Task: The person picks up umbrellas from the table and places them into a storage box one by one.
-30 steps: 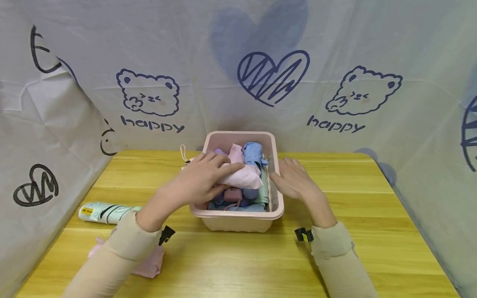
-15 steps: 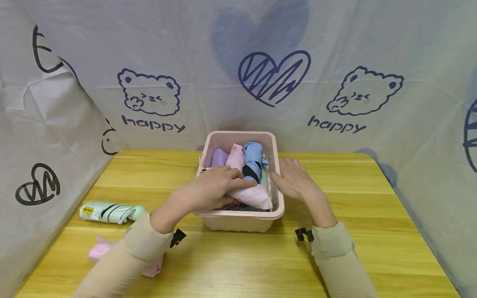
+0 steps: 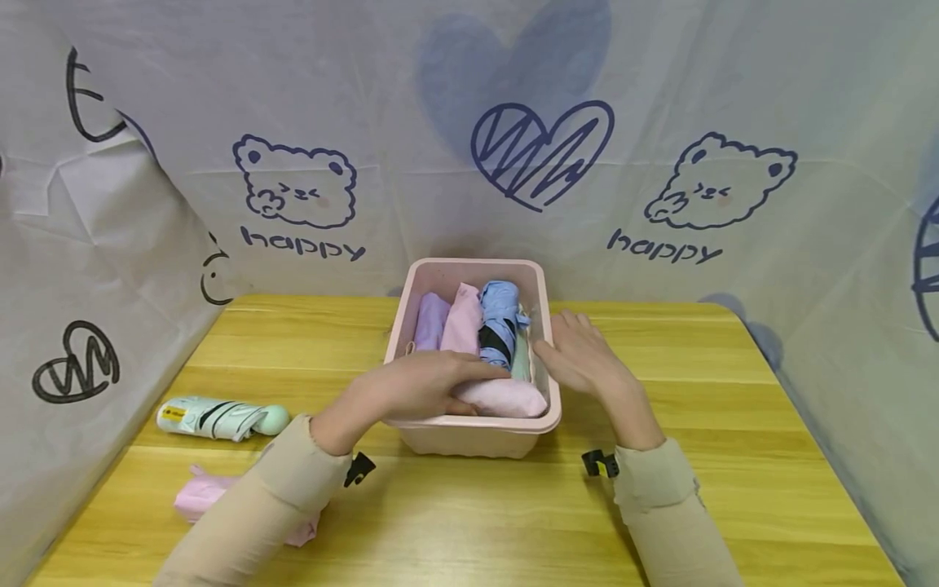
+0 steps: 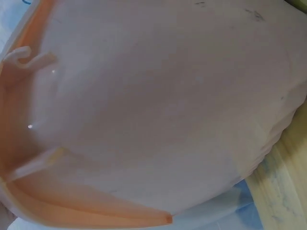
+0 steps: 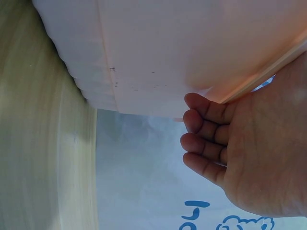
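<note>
A pink plastic bin (image 3: 469, 443) stands on the table with several folded umbrellas inside. Across its near end lies a pale pink folded umbrella (image 3: 513, 399), which my left hand (image 3: 421, 383) holds between thumb and fingers. Behind it lie a purple umbrella (image 3: 431, 318), a pink umbrella (image 3: 462, 318) and a blue umbrella (image 3: 500, 306) with a dark band. Part of a mint umbrella shows along the right wall. My right hand (image 3: 583, 355) rests against the bin's right rim, its fingers loosely bent outside the wall in the right wrist view. The left wrist view shows mainly the bin's outer wall.
To the left on the wooden table (image 3: 469, 522) lies a mint folded umbrella (image 3: 213, 418) with a round handle end. Nearer, a pink folded umbrella (image 3: 198, 495) is partly covered by my left sleeve. A printed cloth (image 3: 411, 98) hangs behind the table.
My left hand has moved right and toward me, lowering the pale pink umbrella into the near end of the bin. The smaller things there are now covered. The right hand stays put.
</note>
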The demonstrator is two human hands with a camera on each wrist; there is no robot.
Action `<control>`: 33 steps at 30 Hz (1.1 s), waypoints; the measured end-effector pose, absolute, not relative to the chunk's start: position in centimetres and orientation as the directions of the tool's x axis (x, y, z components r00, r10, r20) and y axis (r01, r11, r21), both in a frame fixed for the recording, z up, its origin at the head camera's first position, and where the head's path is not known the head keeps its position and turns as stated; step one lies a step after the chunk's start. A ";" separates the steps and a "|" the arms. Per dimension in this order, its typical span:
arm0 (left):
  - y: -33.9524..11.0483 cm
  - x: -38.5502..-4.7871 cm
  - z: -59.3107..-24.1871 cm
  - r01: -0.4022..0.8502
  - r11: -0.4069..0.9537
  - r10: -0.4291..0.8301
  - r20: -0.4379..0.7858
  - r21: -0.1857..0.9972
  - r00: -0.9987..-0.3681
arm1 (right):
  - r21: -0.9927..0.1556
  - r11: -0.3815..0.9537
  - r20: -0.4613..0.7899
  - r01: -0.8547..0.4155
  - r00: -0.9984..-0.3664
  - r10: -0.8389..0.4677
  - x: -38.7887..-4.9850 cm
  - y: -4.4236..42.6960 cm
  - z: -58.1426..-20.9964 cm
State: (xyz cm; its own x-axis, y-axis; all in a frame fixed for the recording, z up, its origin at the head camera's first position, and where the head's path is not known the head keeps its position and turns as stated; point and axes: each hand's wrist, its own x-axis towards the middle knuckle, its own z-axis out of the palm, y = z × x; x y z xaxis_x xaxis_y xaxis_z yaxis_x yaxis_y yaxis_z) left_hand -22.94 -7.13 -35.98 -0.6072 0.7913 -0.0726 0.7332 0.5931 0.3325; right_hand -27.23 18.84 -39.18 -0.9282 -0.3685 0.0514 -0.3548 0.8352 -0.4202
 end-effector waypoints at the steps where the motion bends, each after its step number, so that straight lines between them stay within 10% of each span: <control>1: -7.1 -23.0 -36.1 0.720 0.595 0.789 -0.087 0.356 -0.608 | -0.421 0.835 0.052 -0.354 -0.929 -0.368 -27.2 18.8 -39.1; 33: -7.3 -23.9 -37.0 0.641 0.620 0.773 -0.213 0.452 -0.598 | -0.437 0.822 0.076 -0.365 -0.926 -0.370 -27.1 18.9 -39.2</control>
